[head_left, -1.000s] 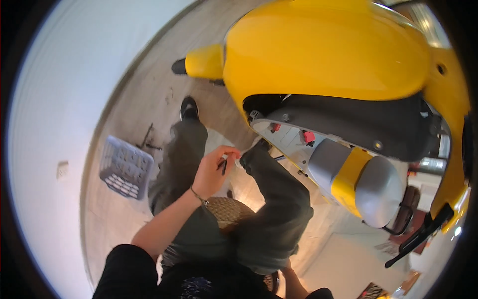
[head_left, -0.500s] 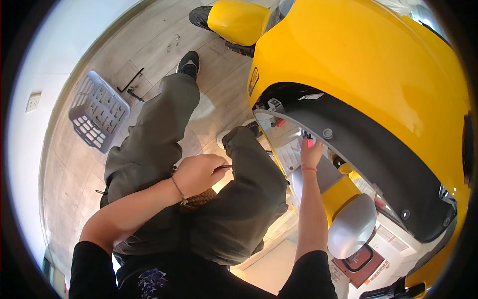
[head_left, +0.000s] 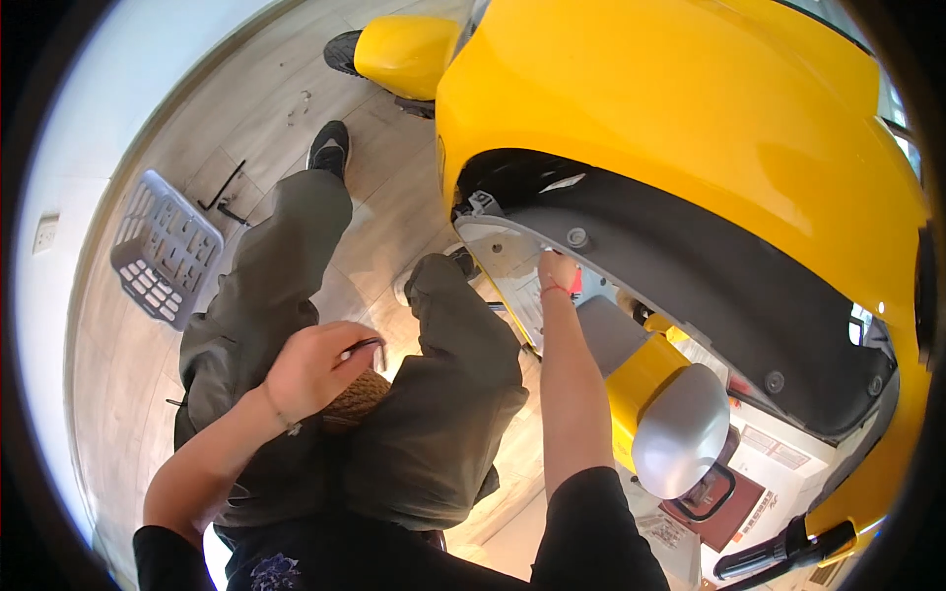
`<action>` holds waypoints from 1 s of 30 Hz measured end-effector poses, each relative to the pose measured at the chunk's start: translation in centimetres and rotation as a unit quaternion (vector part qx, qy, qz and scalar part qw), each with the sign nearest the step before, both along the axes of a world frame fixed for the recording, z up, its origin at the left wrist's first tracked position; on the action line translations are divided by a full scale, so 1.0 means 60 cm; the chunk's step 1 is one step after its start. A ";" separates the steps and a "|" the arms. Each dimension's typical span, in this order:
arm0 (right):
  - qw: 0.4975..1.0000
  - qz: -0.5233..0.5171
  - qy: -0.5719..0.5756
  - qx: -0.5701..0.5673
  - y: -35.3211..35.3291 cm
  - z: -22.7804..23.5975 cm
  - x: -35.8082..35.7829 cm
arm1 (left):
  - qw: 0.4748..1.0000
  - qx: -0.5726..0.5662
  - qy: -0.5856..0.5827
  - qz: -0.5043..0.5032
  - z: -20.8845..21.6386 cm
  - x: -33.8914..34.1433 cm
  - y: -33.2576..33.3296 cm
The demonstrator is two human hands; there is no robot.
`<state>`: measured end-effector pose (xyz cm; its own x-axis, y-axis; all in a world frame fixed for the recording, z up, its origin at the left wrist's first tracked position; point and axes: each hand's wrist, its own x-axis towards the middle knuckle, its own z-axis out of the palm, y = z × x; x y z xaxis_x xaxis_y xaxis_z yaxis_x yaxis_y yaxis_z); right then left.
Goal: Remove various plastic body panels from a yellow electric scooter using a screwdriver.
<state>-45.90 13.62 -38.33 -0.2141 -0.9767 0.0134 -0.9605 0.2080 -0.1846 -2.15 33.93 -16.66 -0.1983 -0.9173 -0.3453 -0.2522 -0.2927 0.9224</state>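
While you sit low beside the glossy yellow scooter body (head_left: 680, 128), your right hand (head_left: 558, 271) reaches up under its panel, to the black plastic inner liner (head_left: 690, 286) and the grey-white bracket (head_left: 512, 258) just below it. The fingers are pressed against this part, but I cannot tell if they are closed around something, because the wrist hides them. Your left hand (head_left: 313, 364) rests over your lap, above the olive green trousers (head_left: 434, 394), and it is closed on a thin dark metal tool (head_left: 363, 344), which looks like a small hex key. The two hands are well apart.

I judge that you are at the step of finding or steadying a fastener under the panel, with the tool not yet brought to it. The next move calls for carrying the tool up to where the right hand is, and for a good view, since the place is shaded and narrow.

On the wooden floor (head_left: 266, 108), a pale plastic basket (head_left: 163, 248) lies near your left leg, with dark angled keys (head_left: 225, 195) just beside it.
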 end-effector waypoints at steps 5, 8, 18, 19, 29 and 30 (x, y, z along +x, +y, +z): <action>0.999 -0.043 -0.016 -0.020 0.079 0.136 0.053 | 0.993 -0.055 -0.046 0.091 0.079 0.075 0.047; 0.996 -0.069 0.000 0.048 0.075 0.146 -0.010 | 0.988 -0.062 -0.071 0.127 0.085 0.090 0.051; 0.975 -0.094 0.083 0.183 0.079 0.114 0.017 | 0.956 -0.174 -0.220 0.086 0.031 0.111 0.095; 0.980 -0.088 0.062 0.167 0.083 0.125 0.014 | 0.955 -0.175 -0.224 0.083 0.029 0.115 0.097; 0.848 -0.219 -0.337 0.346 0.226 0.320 0.076 | 0.942 -0.245 -0.209 0.098 0.005 0.122 0.109; 0.833 -0.215 -0.383 0.336 0.247 0.364 0.105 | 0.940 -0.246 -0.213 0.103 0.007 0.124 0.113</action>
